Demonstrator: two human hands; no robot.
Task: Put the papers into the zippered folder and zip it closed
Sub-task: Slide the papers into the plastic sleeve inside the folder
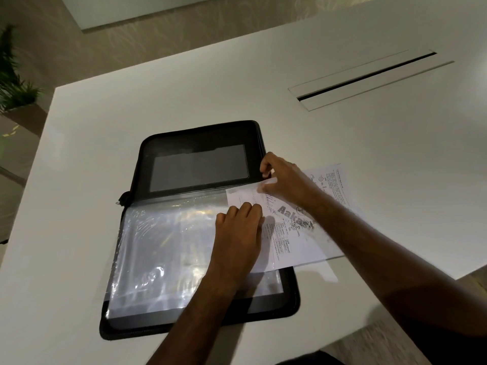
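Folder (195, 159): open flat on table (316, 114), unzipped. Papers (297, 233): half inside its clear sleeve (163, 248). Our left hand (238, 233) presses flat, steadying the sleeve; right hand (283, 177) pinches the papers' corner, feeding them in.

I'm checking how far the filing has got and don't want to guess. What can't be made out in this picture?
Head view only:
- Whether the printed white papers are entering the open black zippered folder's clear plastic sleeve or lying on top: glare and the left hand hide it.
- How many sheets: overlapped.
- The print: too small, partly under the right hand.
- The zipper pull: too dark to tell.
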